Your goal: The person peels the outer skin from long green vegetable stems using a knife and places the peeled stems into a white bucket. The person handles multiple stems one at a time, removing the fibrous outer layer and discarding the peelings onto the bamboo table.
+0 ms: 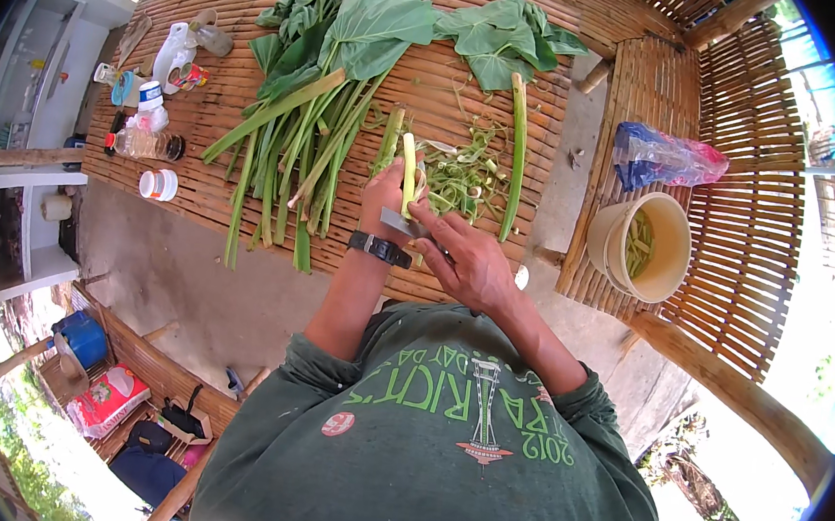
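Note:
My left hand [381,205], with a black watch on its wrist, is closed around a pale, peeled stalk [408,171] that stands up from the fingers. My right hand [475,266] grips a knife [403,224], whose short grey blade lies across the stalk's lower end. The knife's handle is mostly hidden in the fingers. Beyond the hands, green peelings [465,180] are scattered over the bamboo table [226,56]. Left of them lies a bundle of long green stalks [296,163] with big leaves [384,31]. A single thick stalk [517,160] lies to the right.
Bottles and jars, among them a clear bottle [147,144] and a white jar [157,184], stand at the table's left. On a bamboo bench to the right, a cream bucket [674,253] holds cut green pieces beside a plastic bag [663,159]. More leaves [504,43] lie far right.

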Demonstrator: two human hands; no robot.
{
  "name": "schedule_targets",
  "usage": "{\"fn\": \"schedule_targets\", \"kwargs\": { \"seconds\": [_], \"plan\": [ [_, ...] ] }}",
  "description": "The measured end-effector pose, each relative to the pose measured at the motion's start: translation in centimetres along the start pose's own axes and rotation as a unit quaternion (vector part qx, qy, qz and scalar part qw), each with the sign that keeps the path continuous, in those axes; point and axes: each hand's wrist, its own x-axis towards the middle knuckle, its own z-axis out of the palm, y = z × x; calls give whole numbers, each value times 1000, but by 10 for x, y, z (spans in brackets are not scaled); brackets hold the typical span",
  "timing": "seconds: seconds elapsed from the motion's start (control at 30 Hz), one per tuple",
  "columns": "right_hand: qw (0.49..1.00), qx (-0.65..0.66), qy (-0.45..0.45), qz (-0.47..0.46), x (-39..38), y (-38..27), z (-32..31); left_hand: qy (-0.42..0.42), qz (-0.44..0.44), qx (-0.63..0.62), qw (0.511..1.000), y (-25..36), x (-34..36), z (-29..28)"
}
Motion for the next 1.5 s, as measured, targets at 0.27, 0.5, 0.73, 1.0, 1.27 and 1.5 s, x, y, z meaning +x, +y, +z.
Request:
{"fn": "schedule_targets", "kwargs": {
  "seconds": [0.27, 0.5, 0.73, 1.0, 1.27, 1.5],
  "plan": [
    [994, 93, -6, 50, 11, 6, -21, 7, 43, 35, 998, 1, -1, 3],
    [922, 306, 16, 235, 22, 29, -31, -93, -16, 23, 995, 14, -11, 5],
    [886, 287, 292, 217, 32, 55, -72, -160, -117, -68, 978, 13, -14, -29],
    [963, 42, 57, 261, 17, 125, -33, -24, -44, 11, 999, 4, -19, -58],
    [979, -164, -17, 121, -20, 125, 27, 39, 12, 59, 997, -11, -39, -56],
    [971, -117, -34, 205, -35, 118, -18, 25, 7, 33, 999, -47, -58, -13]
  ]
}}
